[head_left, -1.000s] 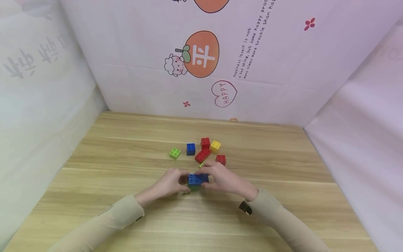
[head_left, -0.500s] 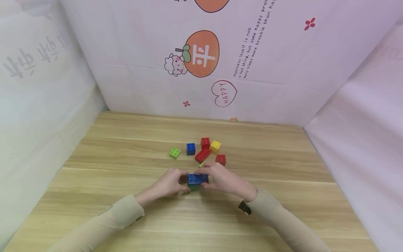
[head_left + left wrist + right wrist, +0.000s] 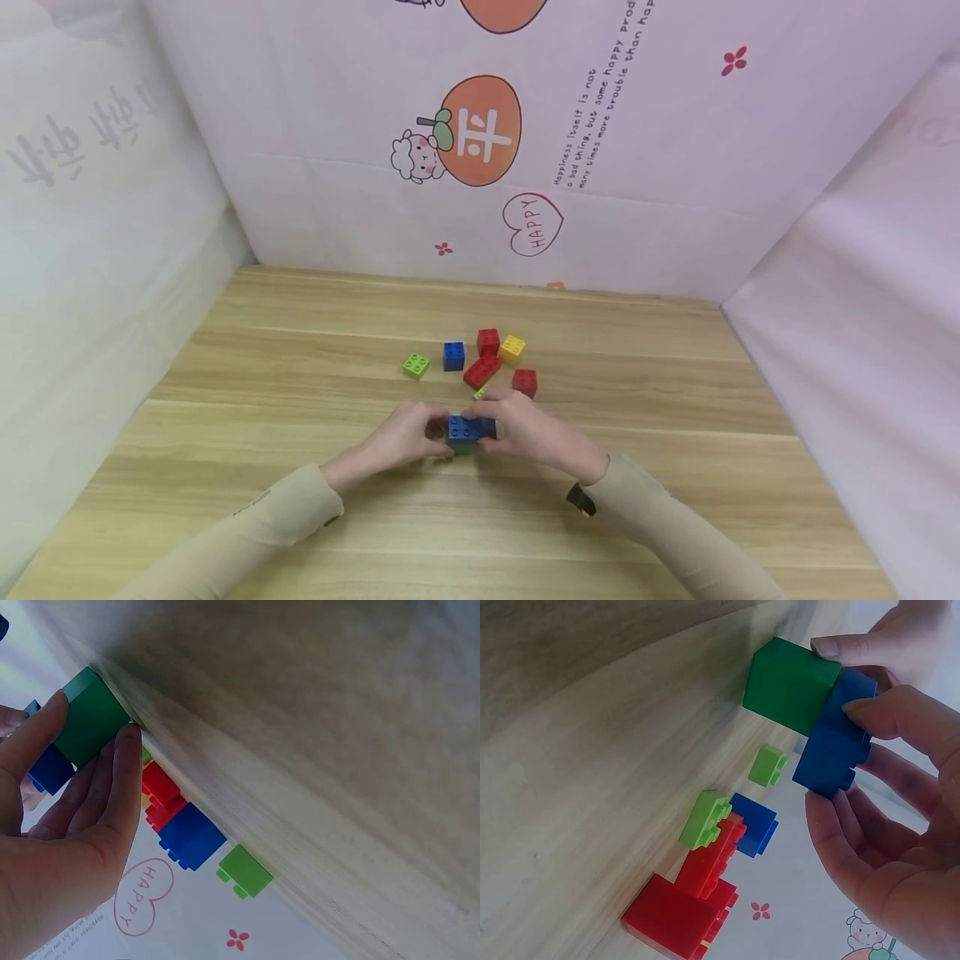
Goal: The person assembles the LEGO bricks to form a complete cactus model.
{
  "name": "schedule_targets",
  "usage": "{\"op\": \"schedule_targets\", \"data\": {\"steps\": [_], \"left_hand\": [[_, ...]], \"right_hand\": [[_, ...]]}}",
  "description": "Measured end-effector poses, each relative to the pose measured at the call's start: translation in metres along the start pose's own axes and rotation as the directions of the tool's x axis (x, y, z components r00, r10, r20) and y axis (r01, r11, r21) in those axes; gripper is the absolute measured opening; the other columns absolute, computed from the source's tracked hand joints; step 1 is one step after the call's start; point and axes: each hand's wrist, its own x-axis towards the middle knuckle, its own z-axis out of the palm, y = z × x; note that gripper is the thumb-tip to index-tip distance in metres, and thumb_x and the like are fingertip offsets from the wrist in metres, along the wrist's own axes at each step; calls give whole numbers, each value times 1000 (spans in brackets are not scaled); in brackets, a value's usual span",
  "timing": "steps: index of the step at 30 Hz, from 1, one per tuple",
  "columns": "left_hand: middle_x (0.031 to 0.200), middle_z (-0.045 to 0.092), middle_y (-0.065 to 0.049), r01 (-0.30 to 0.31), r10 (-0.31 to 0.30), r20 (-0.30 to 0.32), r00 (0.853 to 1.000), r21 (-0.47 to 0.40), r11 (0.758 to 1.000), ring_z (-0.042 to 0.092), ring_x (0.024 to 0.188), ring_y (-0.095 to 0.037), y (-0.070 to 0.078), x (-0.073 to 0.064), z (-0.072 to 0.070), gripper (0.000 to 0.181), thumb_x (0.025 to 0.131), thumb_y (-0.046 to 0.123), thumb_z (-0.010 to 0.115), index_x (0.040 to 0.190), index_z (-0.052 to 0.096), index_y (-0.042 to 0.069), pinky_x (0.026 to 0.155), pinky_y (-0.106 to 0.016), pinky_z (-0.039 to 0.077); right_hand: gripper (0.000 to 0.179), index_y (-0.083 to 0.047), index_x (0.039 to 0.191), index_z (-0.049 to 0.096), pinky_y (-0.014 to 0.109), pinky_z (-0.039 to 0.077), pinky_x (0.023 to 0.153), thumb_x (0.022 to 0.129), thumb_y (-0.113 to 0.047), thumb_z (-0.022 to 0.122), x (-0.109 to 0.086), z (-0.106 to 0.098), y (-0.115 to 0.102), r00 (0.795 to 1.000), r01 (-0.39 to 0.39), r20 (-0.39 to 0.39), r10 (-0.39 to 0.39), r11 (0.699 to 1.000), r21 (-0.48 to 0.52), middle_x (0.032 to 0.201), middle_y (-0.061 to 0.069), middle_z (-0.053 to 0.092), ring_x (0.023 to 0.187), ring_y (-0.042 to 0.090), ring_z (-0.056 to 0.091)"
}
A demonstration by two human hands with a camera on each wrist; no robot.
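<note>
My left hand [image 3: 408, 432] grips a dark green block [image 3: 96, 720] between thumb and fingers, near the table's surface. A long blue brick [image 3: 462, 427] lies across the green block's studs and juts out past its right side. From the right, my right hand [image 3: 525, 423] pinches that blue brick with thumb and fingertips. In the right wrist view the brick's overhanging end [image 3: 821, 761] shows between the fingers, close against the green block. Part of the blue brick's top is covered by the right fingers in the head view.
Behind the hands lie loose bricks: a light green one [image 3: 416, 365], a blue one [image 3: 453, 356], a yellow one [image 3: 512, 350] and several red ones [image 3: 482, 371]. Another light green brick [image 3: 705, 819] sits near the right hand. White printed cloth [image 3: 337, 208] walls the wooden table.
</note>
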Motion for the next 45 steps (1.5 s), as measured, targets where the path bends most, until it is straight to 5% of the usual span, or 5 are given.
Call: {"op": "schedule_targets", "data": {"steps": [21,36,45], "left_hand": [[94,76,-7,-5,6,-10,1000,18,1000,66,84,-14,0,2,1,30,75,11,84,103,74,5,77,-27,57],[90,75,-5,-12,12,19,1000,18,1000,64,80,-11,1,2,0,27,76,11,83,101,74,4,71,-20,53],[96,76,-8,10,-10,26,1000,-22,1000,66,84,-12,-2,3,0,31,76,11,83,105,73,3,76,-27,59]], "right_hand": [[34,-8,113,73,25,59,84,81,-12,80,6,-10,-6,998,58,26,-57,998,-26,103,5,73,91,15,65],[37,-9,117,71,24,59,84,82,-17,81,1,0,7,999,35,-11,-34,999,27,108,5,73,95,14,65],[35,-9,116,73,27,61,83,83,-18,81,-5,-2,9,999,-10,-34,13,996,86,107,5,73,92,12,66]]}}
